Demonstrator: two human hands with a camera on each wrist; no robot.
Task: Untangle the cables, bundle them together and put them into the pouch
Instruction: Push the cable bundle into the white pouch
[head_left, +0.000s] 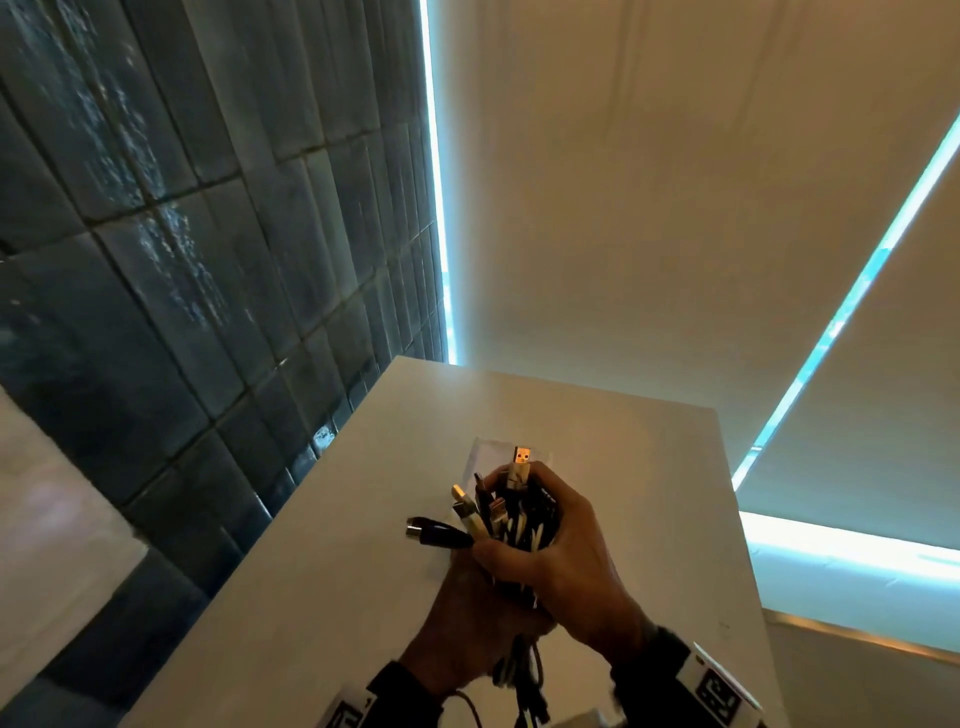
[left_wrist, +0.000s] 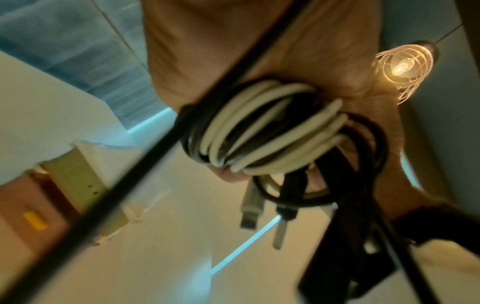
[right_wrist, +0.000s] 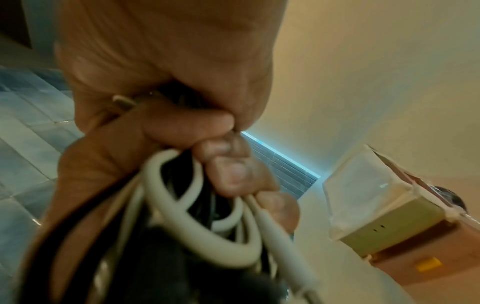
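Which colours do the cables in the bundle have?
The cables are white and black, clearest in the left wrist view.

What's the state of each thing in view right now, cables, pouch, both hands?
Cable bundle: gathered in a bunch, off the table, plug ends sticking out on top, loose ends hanging below.
Right hand: grips the upper part of the bundle.
Left hand: holds the bundle from below.
Clear pouch: flat on the white table, behind the hands, no cables in it yet.

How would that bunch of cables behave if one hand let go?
Probably floppy: the cable bundle is loose loops gripped by the right hand and left hand, so coils would likely spring apart. Free plug ends would probably dangle and snag.
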